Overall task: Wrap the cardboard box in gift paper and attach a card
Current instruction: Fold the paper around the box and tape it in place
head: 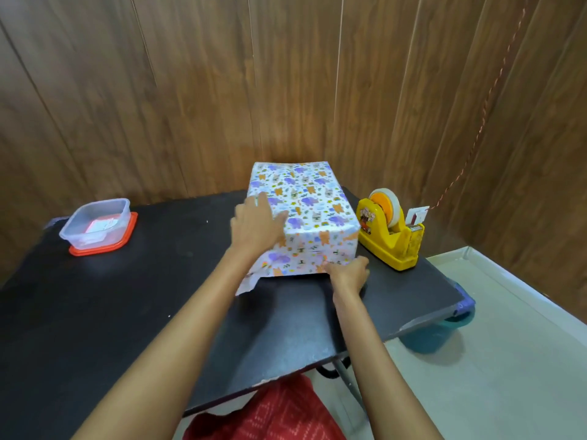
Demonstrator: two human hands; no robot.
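Left hand (254, 225) rests flat on the wrapped box (305, 214).

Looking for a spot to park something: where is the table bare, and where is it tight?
Widest bare table lies between the plastic container and the wrapped box, running to the near edge. Crowded: tape dispenser sits close beside the box's right side, and left hand and right hand occupy its near end.
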